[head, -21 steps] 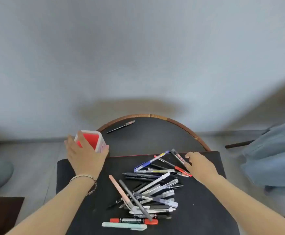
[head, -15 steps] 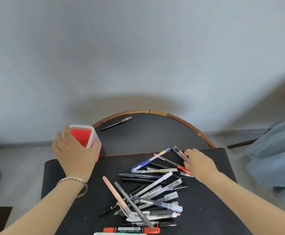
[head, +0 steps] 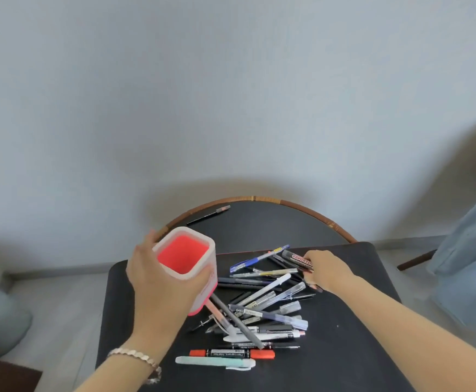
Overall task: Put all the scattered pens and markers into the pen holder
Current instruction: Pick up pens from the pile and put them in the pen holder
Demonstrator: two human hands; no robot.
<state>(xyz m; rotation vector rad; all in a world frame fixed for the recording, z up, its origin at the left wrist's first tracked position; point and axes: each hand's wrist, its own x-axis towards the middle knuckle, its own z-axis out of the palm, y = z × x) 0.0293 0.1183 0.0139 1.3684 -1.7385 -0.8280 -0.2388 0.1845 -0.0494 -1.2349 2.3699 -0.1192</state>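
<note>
While tilted, pen holder [head: 187,267] is gripped in left hand [head: 157,281], fingers wrapped around its walls.
Right hand [head: 326,268] fingers pinch whiteboard marker [head: 297,257] at pen pile [head: 259,304] on tabletop [head: 344,335].

A plain grey wall [head: 231,94] rises behind the black worktop [head: 344,349]; pale floor [head: 61,292] below; possibly a blue-covered seat [head: 469,264] right.
</note>
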